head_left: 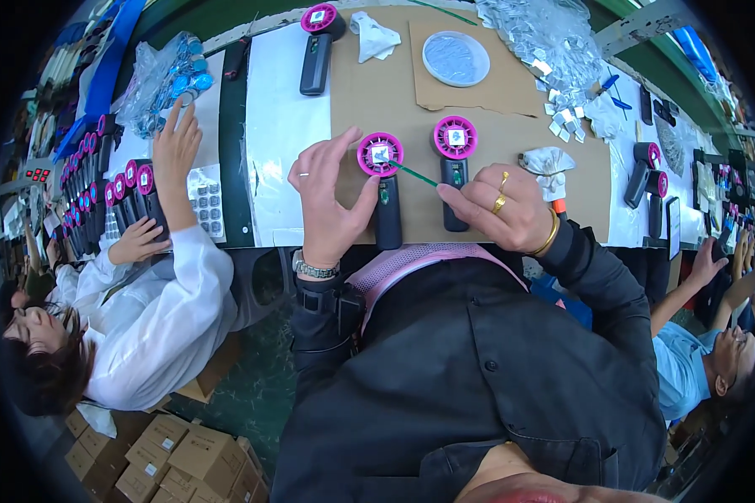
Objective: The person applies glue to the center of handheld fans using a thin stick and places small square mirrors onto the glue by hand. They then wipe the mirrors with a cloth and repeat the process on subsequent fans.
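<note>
A black handheld fan point(388, 220) with a magenta ring lies on the cardboard before me, a white square with a grey smear on its hub. Curved along its left side is my left hand point(331, 197), fingers apart, thumb close to the handle; whether it touches is unclear. My right hand point(512, 210) pinches a thin green stick point(417, 175), whose tip reaches the white square. Just left of that hand lies a second fan point(455, 172) of the same kind, also with a white square on its hub.
A round white dish point(455, 59) sits on cardboard at the back. Beyond the fans lie another fan point(315, 63), a crumpled tissue point(374, 37) and clear bags with small white squares point(566, 117). A wrapped orange-tipped tool point(549, 168) is at right. Co-workers sit on both sides.
</note>
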`<state>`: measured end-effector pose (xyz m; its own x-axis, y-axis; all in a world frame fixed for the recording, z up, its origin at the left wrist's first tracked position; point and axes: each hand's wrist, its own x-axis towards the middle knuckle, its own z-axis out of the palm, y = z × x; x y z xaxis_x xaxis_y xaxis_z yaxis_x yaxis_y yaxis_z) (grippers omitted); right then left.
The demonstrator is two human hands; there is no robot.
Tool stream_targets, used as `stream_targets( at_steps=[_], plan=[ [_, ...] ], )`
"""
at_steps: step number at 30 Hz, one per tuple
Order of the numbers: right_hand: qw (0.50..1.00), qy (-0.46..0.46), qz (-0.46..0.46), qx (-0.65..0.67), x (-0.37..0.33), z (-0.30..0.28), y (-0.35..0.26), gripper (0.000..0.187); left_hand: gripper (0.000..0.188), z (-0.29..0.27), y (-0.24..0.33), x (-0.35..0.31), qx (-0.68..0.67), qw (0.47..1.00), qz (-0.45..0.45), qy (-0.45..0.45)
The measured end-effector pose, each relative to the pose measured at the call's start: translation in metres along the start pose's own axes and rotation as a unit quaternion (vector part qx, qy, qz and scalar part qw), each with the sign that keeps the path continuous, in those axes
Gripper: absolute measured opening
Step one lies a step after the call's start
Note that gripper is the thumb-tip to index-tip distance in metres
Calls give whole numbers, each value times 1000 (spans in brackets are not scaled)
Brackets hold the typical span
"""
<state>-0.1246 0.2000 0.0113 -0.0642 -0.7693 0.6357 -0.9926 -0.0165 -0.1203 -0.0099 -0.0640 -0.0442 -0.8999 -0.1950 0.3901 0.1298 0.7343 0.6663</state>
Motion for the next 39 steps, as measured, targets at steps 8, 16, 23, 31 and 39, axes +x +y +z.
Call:
stream_targets(
  at_steps=[8, 16, 23, 31, 39],
  plan=[
    [996, -53, -58, -49, -1, 4, -2, 47, 68, 3, -2, 2, -5, 1000, 2, 1],
    [996, -54, -56, -39, -4, 4, -3, 43, 68, 3, -2, 4, -8, 1000, 3, 3],
    [997, -49, -55, -33, -8, 2, -4, 38, 67, 5, -4, 2, -7, 1000, 4, 1],
    [995, 39, 71, 52, -9, -5, -4, 36, 67, 6, -4, 0, -4, 1000, 0, 1],
    [954, 119, 223, 162, -11, 3, -9, 26, 66, 6, -2, 0, -4, 1000, -3, -1]
  ],
)
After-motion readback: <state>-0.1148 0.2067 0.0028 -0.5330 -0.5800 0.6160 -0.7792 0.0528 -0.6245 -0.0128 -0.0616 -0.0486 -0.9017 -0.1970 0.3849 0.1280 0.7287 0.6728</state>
